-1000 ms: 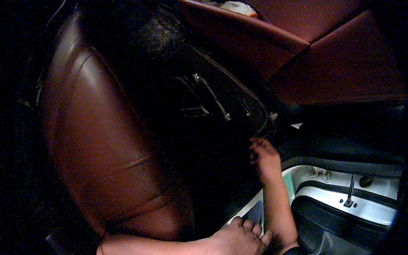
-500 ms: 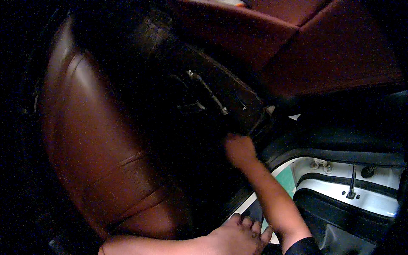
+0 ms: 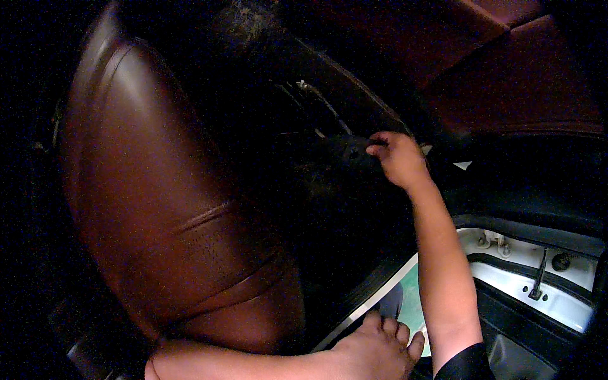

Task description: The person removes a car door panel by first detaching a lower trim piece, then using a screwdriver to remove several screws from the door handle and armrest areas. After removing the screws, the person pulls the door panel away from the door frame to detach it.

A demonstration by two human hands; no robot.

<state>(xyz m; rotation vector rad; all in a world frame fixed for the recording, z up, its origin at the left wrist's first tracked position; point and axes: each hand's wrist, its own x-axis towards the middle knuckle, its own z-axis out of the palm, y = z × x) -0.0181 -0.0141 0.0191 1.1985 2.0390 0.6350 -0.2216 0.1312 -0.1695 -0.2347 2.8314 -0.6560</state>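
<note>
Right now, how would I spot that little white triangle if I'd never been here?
Start at the big brown seat on the left and go across to the right hand. A little further right is the white triangle: small, three-cornered, and bright against its dark surroundings.

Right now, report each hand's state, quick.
Left hand: loosely curled, palm hidden; whether it grips anything cannot be told.
Right hand: closed, pinching the edge of a dark mat-like piece.
</note>
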